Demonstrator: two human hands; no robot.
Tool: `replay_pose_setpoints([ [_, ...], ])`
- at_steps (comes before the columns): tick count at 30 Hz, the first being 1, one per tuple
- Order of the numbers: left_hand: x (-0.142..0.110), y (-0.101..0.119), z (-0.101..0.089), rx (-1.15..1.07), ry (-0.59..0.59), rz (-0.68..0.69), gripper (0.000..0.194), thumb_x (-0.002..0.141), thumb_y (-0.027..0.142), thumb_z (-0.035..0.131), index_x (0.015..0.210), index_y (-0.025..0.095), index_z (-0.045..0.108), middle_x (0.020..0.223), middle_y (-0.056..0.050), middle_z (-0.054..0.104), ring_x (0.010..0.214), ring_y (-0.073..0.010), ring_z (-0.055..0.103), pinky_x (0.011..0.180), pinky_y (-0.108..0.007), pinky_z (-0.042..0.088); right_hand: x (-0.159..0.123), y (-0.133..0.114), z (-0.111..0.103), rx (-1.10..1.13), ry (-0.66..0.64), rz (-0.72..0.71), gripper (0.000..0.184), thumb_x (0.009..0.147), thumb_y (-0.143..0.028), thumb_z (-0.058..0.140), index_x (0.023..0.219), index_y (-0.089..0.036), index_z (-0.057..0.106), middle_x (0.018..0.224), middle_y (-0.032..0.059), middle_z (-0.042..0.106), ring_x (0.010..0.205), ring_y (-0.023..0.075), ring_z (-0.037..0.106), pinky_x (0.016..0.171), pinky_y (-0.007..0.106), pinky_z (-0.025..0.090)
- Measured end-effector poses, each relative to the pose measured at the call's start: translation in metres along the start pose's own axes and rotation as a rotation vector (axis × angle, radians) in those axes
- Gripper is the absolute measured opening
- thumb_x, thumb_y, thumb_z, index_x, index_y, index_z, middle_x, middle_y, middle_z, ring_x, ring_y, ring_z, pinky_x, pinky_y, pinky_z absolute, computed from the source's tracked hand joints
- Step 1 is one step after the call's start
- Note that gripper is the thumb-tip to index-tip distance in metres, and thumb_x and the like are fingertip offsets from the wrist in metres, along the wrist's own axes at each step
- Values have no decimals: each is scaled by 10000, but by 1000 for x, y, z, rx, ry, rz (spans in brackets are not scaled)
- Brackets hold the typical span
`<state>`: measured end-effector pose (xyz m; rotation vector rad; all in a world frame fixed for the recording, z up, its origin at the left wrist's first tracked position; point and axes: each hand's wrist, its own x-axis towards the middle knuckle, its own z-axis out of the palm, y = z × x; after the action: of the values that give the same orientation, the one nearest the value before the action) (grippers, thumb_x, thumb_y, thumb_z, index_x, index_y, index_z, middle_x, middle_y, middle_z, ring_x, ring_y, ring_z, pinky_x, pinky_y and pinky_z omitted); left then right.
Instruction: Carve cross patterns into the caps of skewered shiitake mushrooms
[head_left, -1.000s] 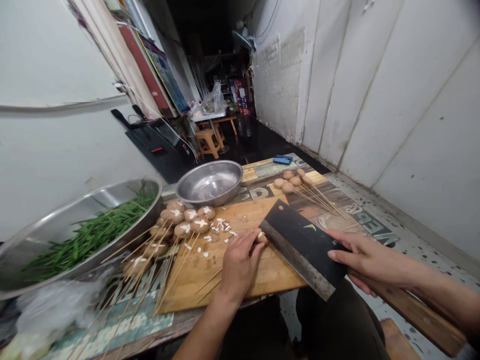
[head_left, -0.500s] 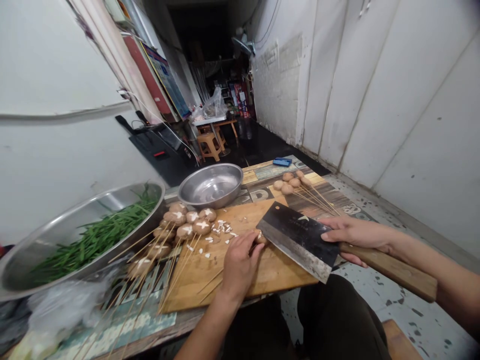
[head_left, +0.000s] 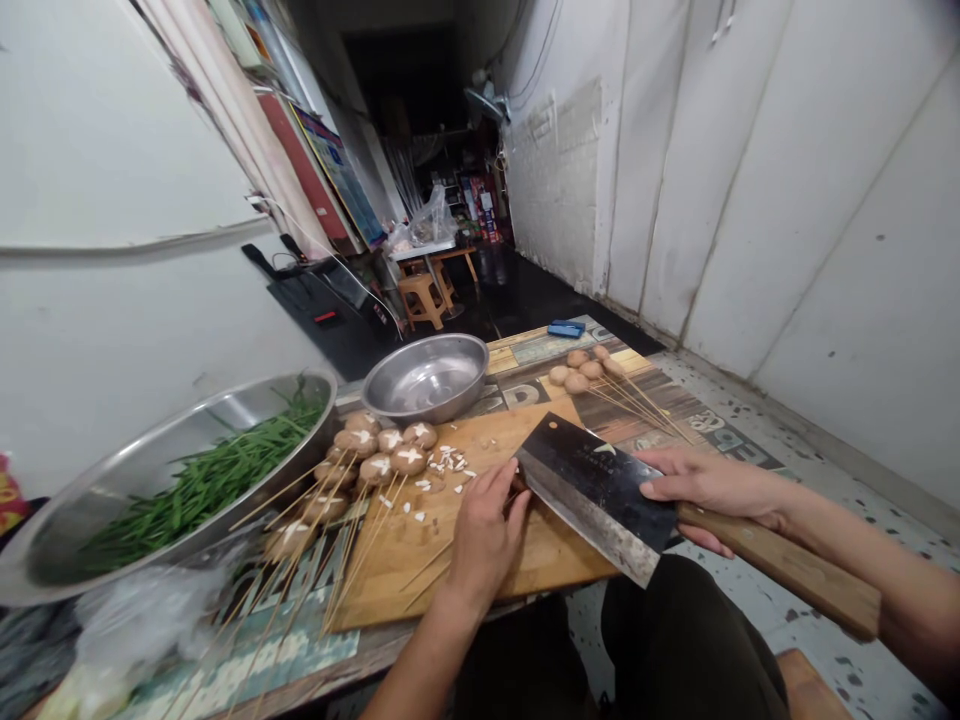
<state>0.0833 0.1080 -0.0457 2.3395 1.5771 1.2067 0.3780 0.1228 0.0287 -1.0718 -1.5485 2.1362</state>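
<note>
My right hand (head_left: 712, 490) grips a large dark cleaver (head_left: 592, 492) where the blade meets its long wooden handle; the blade tilts down to the left over a wooden cutting board (head_left: 480, 530). My left hand (head_left: 484, 535) rests on the board with its fingers pinched on a mushroom (head_left: 517, 482) that is mostly hidden behind the blade's tip. Skewered mushrooms with white cross cuts (head_left: 386, 450) lie on the board's left end, with white trimmings (head_left: 442, 465) scattered beside them.
A big steel basin of green chives (head_left: 172, 480) sits at the left. An empty steel bowl (head_left: 427, 375) stands behind the board. More skewered mushrooms (head_left: 581, 370) and a blue object (head_left: 566, 328) lie further back. A crumpled plastic bag (head_left: 142, 620) is at the near left.
The cleaver has swung from lying flatter near the board's right edge to tilting against the mushroom under my left fingers. My right hand has shifted its grip up toward the blade.
</note>
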Motion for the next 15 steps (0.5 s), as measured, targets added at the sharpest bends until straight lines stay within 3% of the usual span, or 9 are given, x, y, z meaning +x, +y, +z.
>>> replay_pose_setpoints([
  [6, 7, 2, -16, 60, 28, 21, 295, 961, 194, 538, 1232, 185, 655, 1100, -98, 715, 986, -217, 679, 859, -348, 566, -3, -11, 14, 13, 39, -41, 591, 932, -366, 578, 1430, -148, 345, 415, -90, 563, 264, 122, 500, 260, 145, 316],
  [11, 18, -1, -18, 28, 76, 18, 187, 961, 254, 572, 1052, 183, 719, 1001, -66, 758, 901, -207, 702, 836, -348, 554, 0, -14, 19, -38, 25, -65, 627, 942, -371, 563, 1469, -141, 313, 398, -94, 538, 272, 128, 499, 267, 156, 328],
  [15, 26, 1, -19, -9, 84, -31, 166, 951, 242, 574, 927, 200, 732, 929, -34, 764, 849, -179, 702, 799, -302, 545, -6, -17, 23, -89, 95, -57, 661, 952, -391, 557, 1497, -133, 286, 401, -100, 518, 269, 108, 455, 274, 156, 337],
])
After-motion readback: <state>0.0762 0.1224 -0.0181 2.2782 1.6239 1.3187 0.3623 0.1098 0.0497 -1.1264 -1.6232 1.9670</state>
